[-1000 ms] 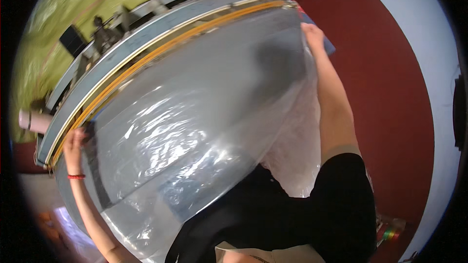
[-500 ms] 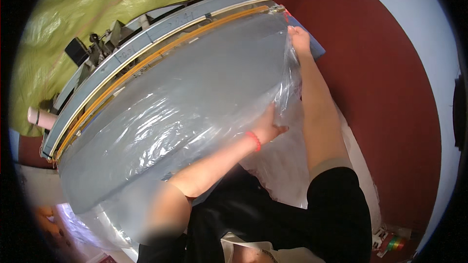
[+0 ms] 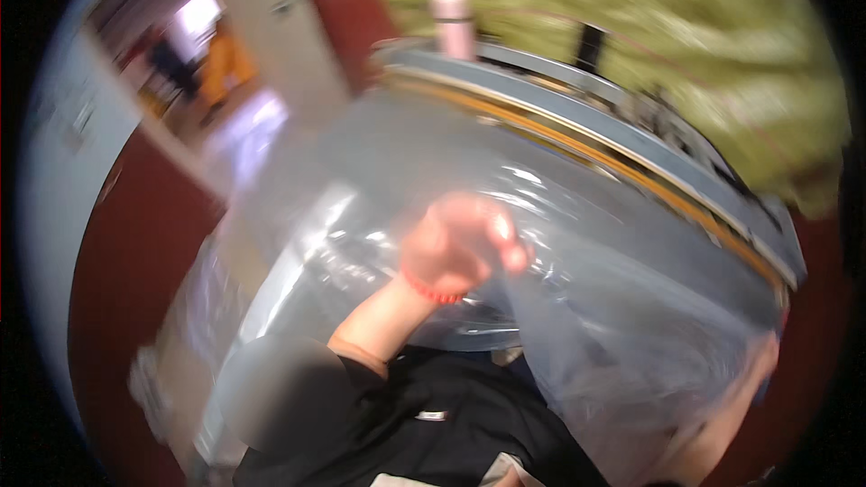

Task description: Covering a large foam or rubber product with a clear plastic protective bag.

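We're holding our left hand (image 3: 465, 242) half-curled by clear plastic film (image 3: 613, 334) (both grips unclear, right hand (image 3: 765, 356) blurring); uneven pulling could be creasing it.

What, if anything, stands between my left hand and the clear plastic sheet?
Nothing visible: your left hand shows right over the clear plastic sheet, with no other object between them. Blur hides whether they touch.

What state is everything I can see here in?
Clear plastic: loose, wrinkled.
Left hand: curled, blurred; grip unclear.
Right hand: by the plastic's right edge; grip unclear.
Red bracelet: worn on left wrist.
Pink bottle: upright.
Door: open.
Yellow-green sheet: creased.
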Action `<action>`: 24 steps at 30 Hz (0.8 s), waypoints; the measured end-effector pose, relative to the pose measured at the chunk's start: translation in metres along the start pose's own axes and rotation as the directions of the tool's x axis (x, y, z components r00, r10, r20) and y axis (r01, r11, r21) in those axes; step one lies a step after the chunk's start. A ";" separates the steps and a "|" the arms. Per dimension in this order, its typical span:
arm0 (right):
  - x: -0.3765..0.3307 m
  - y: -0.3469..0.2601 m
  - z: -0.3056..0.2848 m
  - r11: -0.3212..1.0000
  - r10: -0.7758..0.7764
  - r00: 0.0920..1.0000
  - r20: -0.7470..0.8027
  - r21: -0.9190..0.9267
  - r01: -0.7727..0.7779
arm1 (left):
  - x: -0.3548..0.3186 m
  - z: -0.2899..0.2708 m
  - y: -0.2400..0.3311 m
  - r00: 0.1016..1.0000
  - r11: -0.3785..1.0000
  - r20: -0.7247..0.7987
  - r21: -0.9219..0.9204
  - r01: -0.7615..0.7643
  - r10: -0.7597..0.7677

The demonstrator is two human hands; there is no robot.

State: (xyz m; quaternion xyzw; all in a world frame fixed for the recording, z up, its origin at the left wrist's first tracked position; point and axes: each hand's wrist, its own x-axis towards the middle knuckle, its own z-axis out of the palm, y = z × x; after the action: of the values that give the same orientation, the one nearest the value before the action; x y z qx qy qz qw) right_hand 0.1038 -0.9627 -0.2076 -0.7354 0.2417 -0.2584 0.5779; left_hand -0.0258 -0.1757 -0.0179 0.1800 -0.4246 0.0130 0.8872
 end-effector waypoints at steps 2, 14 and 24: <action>0.009 0.012 0.033 0.792 -0.297 0.936 0.188 -0.498 0.352 | -0.031 0.007 0.056 0.949 0.949 -0.199 0.250 -0.194 0.246; 0.192 0.037 0.027 0.677 -0.445 0.839 0.314 -0.495 0.545 | -0.183 -0.041 0.056 0.553 -0.048 -0.825 0.551 0.833 0.119; 0.206 0.028 0.050 0.633 -0.503 0.835 0.221 -0.564 0.530 | -0.088 -0.045 0.302 0.488 -0.259 -0.038 0.810 0.526 0.872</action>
State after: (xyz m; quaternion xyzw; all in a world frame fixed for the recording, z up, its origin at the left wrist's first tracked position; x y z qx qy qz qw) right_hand 0.2891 -1.0672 -0.2246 -0.9233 0.0780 -0.3057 0.2188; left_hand -0.1013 0.1331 -0.0172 0.6521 0.2072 0.6031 0.4100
